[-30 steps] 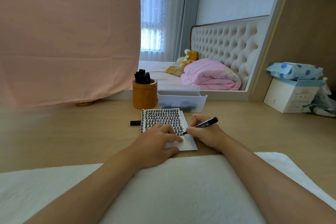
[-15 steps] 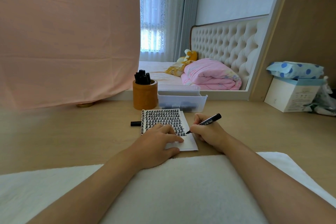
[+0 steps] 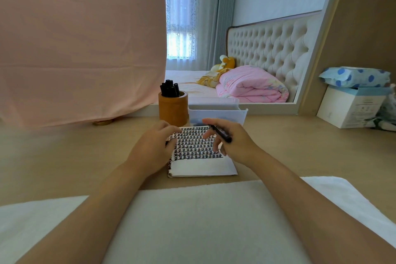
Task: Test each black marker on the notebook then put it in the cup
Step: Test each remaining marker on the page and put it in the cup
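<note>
I can read nothing here. The notebook (image 3: 192,150) below my right hand (image 3: 235,143) carries rows of black marks — scribbles, not letters I can make out. The white box (image 3: 351,107), well off to the right of the marker (image 3: 220,134) I grip, bears small print — too blurred to read.

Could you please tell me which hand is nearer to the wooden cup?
Left. The left hand is just in front of the cup; the right hand, holding a marker, is farther right, over the notebook.
</note>
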Motion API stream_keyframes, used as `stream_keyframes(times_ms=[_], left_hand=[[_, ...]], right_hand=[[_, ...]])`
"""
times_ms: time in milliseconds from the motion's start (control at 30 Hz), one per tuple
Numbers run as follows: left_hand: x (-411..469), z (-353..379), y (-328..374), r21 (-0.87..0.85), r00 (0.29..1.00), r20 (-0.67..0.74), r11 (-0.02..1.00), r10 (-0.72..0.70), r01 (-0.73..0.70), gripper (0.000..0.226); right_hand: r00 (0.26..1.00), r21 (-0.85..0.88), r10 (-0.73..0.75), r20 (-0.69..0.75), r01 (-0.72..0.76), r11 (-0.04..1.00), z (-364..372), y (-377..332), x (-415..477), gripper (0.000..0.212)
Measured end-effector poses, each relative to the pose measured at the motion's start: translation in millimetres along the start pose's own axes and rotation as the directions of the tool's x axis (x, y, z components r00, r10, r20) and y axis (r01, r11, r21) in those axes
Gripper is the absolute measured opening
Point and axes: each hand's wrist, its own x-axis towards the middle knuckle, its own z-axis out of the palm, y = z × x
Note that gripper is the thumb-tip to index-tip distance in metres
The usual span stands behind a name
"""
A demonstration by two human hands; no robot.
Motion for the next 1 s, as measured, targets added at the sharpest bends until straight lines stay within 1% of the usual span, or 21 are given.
stream_keyframes(times_ms=[33,100,167,200,233,267,333,367,400,433,500,567,633,833,1000], left_hand=[[0,0,-8,0.05,0.999,0.022,0.998,-0.028,0.027,0.038],[0,-1,-19,0.128,0.99,0.096,0.987,-0.108,0.095,0.046],[1,0,-25,0.182,0.968,0.175,0.972,-0.18,0.147,0.046],[1,1,-26,0.2,0.961,0.2,0.968,-0.189,0.149,0.043],[1,3,-28,0.205,0.959,0.212,0.968,-0.188,0.145,0.039],[1,3,-28,0.201,0.958,0.212,0.968,-0.193,0.15,0.035],[1,2,-26,0.19,0.956,0.187,0.963,-0.224,0.189,0.025],[0,0,-24,0.192,0.957,0.167,0.96,-0.237,0.205,0.021],[0,-3,-23,0.196,0.961,0.138,0.958,-0.238,0.209,0.018],[0,-5,-22,0.182,0.969,0.1,0.961,-0.227,0.206,0.015],[-1,-10,-17,0.061,0.981,0.031,0.98,-0.19,0.188,0.012],[-2,-12,-11,-0.079,0.99,-0.009,0.987,-0.143,0.142,0.017],[-4,-11,-6,-0.143,0.993,-0.025,0.984,-0.115,0.11,0.023],[-5,-8,3,-0.167,0.998,-0.04,0.985,-0.054,0.046,0.023],[-5,-9,9,-0.159,0.999,-0.011,0.987,-0.034,0.032,0.022]], right_hand=[[0.999,0.035,0.041,0.009,-0.042,0.999,0,0,1,0.042],[0.996,0.053,0.093,0.0,-0.093,0.994,-2,-1,2,0.043],[0.994,0.097,0.107,0.007,-0.107,0.99,-6,1,2,0.042],[0.995,0.102,0.097,0.009,-0.098,0.99,-7,2,2,0.04],[0.997,0.061,0.081,-0.001,-0.081,0.995,-8,2,1,0.037],[0.998,-0.016,0.06,-0.017,-0.06,0.998,-8,2,1,0.034],[0.999,-0.26,-0.021,-0.041,0.009,0.965,-7,3,-1,0.026],[0.997,-0.401,-0.066,-0.032,0.048,0.915,-6,3,-2,0.023],[0.996,-0.513,-0.091,-0.012,0.072,0.856,-4,4,-2,0.024],[0.995,-0.576,-0.099,0.005,0.084,0.813,-3,5,-3,0.027],[0.994,-0.609,-0.108,0.005,0.089,0.788,0,6,-3,0.032],[0.985,-0.654,-0.171,-0.008,0.125,0.746,1,9,-2,0.028],[0.977,-0.672,-0.215,-0.016,0.149,0.726,0,9,-1,0.025],[0.962,-0.682,-0.271,0.034,0.22,0.698,0,6,-4,0.023],[0.959,-0.705,-0.28,0.048,0.231,0.671,2,5,-3,0.024]])
